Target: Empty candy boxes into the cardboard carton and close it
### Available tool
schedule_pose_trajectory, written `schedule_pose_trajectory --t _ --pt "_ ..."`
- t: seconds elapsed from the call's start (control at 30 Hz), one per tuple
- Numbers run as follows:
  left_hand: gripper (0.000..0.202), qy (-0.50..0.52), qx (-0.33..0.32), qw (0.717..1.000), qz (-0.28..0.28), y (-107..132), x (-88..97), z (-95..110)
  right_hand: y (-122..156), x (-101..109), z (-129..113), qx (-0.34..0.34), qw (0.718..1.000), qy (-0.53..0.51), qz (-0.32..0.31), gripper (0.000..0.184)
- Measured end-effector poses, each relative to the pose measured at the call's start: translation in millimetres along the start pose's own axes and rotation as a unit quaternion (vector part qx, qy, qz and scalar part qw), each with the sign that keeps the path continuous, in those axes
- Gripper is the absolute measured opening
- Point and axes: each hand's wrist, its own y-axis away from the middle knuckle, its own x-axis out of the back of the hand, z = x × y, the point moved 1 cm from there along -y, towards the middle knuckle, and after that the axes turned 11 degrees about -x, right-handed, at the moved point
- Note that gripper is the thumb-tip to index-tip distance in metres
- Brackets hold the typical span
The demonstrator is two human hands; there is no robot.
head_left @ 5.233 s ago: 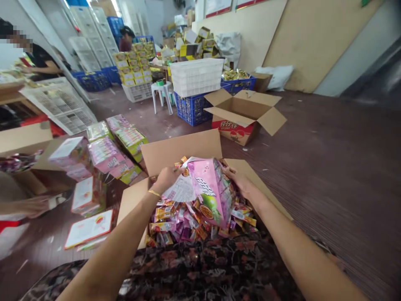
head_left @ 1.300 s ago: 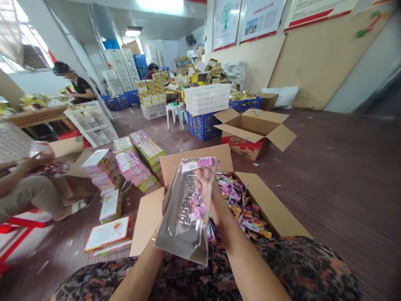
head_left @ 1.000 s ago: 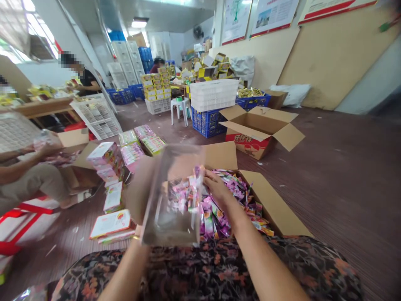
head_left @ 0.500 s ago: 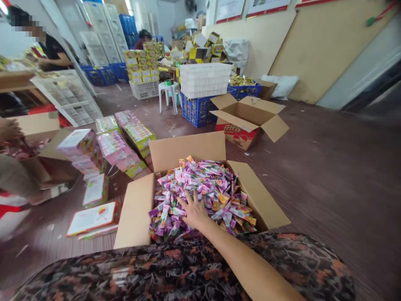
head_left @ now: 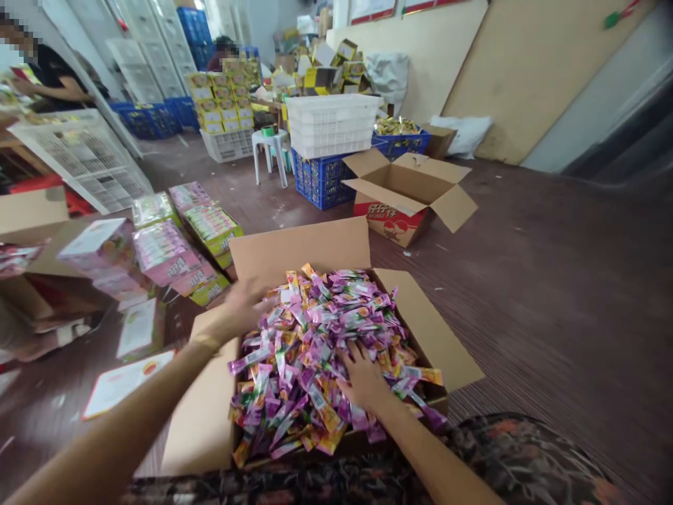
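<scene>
In front of me an open cardboard box (head_left: 299, 245) is heaped with small stick-shaped packets (head_left: 315, 337) in purple, white and orange wrappers. My right hand (head_left: 364, 379) lies on the right-middle of the heap, palm down, fingers spread and touching the packets. Over the box's left rear edge is my left hand (head_left: 245, 306), blurred by motion, with its fingers stretched toward the heap. Nothing shows in its grasp. Whether it touches the packets I cannot tell. A band circles my left wrist.
Pink and green display boxes (head_left: 165, 252) stand stacked at left, near a flat printed carton piece (head_left: 126, 382). Behind the box are an open carton (head_left: 399, 210), a white crate (head_left: 334, 126) on a blue crate (head_left: 320, 179), and a stool (head_left: 270, 147). A person (head_left: 52, 77) works at far left.
My left hand has come into view from the left, over the box edge. My right hand has moved rightward and down over the heap. The view has shifted, and the packets lie differently.
</scene>
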Motion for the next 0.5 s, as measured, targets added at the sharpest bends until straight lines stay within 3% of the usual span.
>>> schedule_pose_trajectory --t 0.1,0.17,0.23,0.3,0.4,0.5 --pt "0.053 -0.053 -0.027 0.991 -0.121 -73 -56.6 21 8 5 4 0.018 1.000 -0.008 0.020 0.066" --pt "0.057 -0.056 -0.014 0.980 -0.193 -98 -96.3 36 7 6 13 0.001 0.999 0.010 0.045 0.072" --pt "0.062 -0.045 0.013 0.969 -0.244 -94 -126.9 43 -1 3 23 -0.039 0.996 0.038 0.072 0.073" --pt "0.065 -0.031 0.019 0.964 -0.263 -69 -145.5 39 -14 -4 34 -0.068 0.992 0.062 0.085 0.069" --pt "0.064 -0.018 0.015 0.970 -0.243 -38 -157.0 28 -37 -11 45 -0.054 0.993 0.070 0.082 0.067" --pt "0.060 -0.029 0.041 0.971 -0.234 -42 -157.1 26 -53 -5 52 -0.045 0.995 0.059 0.062 0.069"
